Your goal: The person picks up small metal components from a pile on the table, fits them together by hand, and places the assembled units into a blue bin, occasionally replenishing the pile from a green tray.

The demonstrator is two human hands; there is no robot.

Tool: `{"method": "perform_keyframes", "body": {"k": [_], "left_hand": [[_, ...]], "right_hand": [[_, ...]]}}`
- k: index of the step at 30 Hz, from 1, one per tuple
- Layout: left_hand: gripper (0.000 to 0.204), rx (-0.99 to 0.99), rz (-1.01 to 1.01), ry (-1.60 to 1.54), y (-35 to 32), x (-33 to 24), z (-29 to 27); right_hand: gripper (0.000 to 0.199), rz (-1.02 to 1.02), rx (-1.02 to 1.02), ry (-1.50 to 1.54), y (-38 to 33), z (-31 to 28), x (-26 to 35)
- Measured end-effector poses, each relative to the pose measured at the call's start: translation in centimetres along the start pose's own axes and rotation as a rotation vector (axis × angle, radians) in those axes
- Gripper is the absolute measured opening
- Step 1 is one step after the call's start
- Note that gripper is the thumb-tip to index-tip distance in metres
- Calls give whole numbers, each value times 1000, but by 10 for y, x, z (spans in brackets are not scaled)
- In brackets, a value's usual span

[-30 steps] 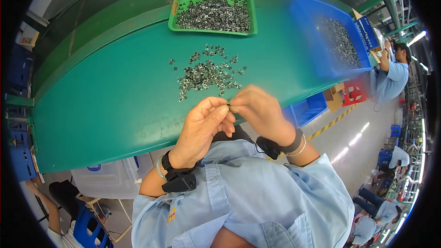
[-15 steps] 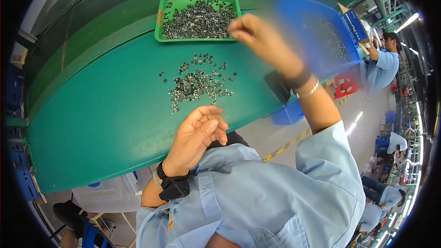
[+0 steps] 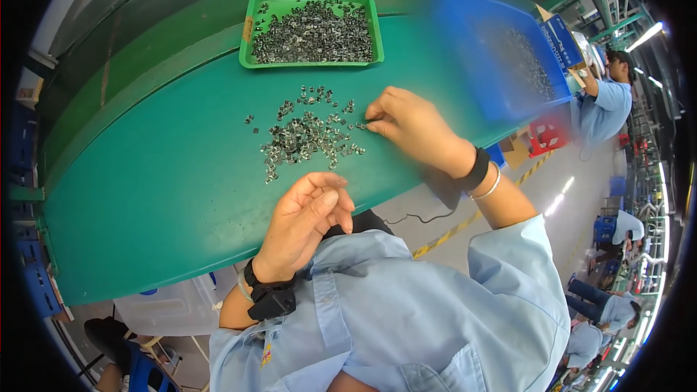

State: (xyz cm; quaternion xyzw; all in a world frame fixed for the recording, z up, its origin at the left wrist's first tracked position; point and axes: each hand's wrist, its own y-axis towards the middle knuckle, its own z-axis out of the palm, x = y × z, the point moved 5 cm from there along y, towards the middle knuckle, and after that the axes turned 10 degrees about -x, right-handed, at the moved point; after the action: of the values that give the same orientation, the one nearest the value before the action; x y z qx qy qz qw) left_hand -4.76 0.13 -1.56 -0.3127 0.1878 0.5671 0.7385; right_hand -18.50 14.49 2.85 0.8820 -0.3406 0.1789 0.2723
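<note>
Small dark and silver metal parts (image 3: pixel 301 138) lie in a loose pile on the green tabletop. My right hand (image 3: pixel 417 127) is at the pile's right edge, thumb and forefinger closing on a small metal part at their tips. Nearer to me, just below the pile, my left hand (image 3: pixel 308 214) hovers with its fingers curled and the thumb laid toward them. Whatever it may hold is hidden by those fingers. Beyond the pile, a green tray (image 3: pixel 312 65) contains many more of the same parts.
A blue bin (image 3: pixel 501 94) with more small parts stands at the right, partly blurred. Beside it are a printed blue box (image 3: pixel 557 40) and a red crate (image 3: pixel 548 138). A co-worker (image 3: pixel 606 105) in a light blue shirt is at the far right. The table's front edge (image 3: pixel 181 272) runs before me.
My right hand has come down and nearer from the green tray's right side to the pile's right edge. The left hand stays nearly in place, its fingers still curled.
</note>
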Motion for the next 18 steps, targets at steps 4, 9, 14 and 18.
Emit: {"method": "perform_keyframes", "body": {"k": [4, 9, 14, 18], "left_hand": [[21, -59, 26, 34, -1, -1, 2], [24, -132, 63, 151, -1, -7, 13], [25, -121, 63, 242, -2, -6, 13], [22, -128, 27, 217, -2, -8, 11]], "right_hand": [[21, 79, -48, 214, -12, -4, 27], [22, -112, -112, 257, -23, -4, 67], [19, -222, -64, 80, -25, -2, 83], [17, -205, -13, 70, -26, 2, 82]]}}
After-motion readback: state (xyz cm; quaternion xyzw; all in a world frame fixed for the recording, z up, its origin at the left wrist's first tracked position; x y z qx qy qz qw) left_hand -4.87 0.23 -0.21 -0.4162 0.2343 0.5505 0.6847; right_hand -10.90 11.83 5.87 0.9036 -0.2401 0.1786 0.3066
